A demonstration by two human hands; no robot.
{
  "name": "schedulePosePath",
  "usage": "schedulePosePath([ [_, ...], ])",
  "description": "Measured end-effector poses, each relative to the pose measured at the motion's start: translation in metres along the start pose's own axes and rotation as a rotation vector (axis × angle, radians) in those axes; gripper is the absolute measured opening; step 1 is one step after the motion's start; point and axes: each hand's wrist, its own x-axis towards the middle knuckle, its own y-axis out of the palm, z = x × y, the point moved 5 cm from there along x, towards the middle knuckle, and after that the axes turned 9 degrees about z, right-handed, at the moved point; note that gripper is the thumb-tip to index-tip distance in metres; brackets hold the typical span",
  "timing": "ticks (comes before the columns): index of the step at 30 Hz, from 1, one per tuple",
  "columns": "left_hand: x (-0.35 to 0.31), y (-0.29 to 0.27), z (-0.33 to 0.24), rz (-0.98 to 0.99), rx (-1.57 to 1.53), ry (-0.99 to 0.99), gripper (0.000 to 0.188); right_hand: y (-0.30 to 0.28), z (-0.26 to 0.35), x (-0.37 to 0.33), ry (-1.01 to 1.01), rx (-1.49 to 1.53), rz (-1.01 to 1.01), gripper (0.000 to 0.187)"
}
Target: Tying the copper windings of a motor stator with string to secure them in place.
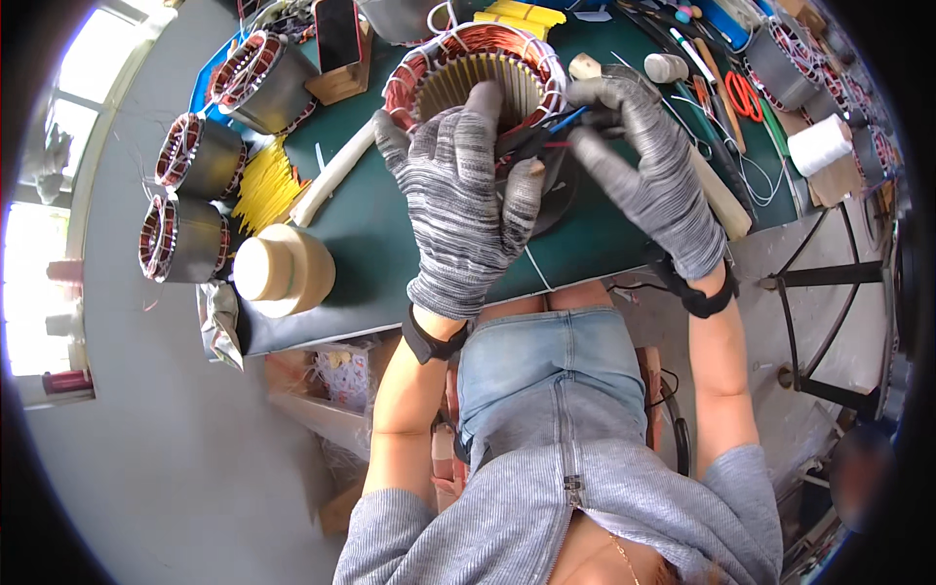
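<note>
A motor stator with copper windings and white lacing lies on the green-topped bench, its slotted bore facing me. My left hand, in a grey striped knit glove, rests across the near rim with fingers spread, one fingertip over the bore. At the stator's right side, my gloved right hand curls its fingers and thumb around dark lead wires. A blue wire shows between finger and thumb; the fingertips are slightly blurred. The near side of the stator is hidden behind my left hand.
More wound stators stand at left, beside yellow strips and a cream stepped cylinder. A phone leans at the back. At right lie a mallet, orange-handled scissors and a white thread spool.
</note>
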Motion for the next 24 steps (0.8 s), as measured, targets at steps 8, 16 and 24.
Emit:
schedulePosePath([
  [8, 0.003, 0.003, 0.002, 0.034, 0.192, -0.006, 0.026, 0.004, -0.001, 0.009, -0.325, -0.472, -0.017, 0.016],
  [16, 0.003, 0.008, 0.001, 0.082, 0.354, 0.078, 0.027, 0.011, -0.001, 0.002, -0.408, -0.672, -0.117, 0.022],
  [24, 0.001, 0.006, 0.005, 0.069, 0.344, 0.087, 0.027, 0.005, 0.005, -0.027, -0.250, -0.491, -0.301, 0.028],
])
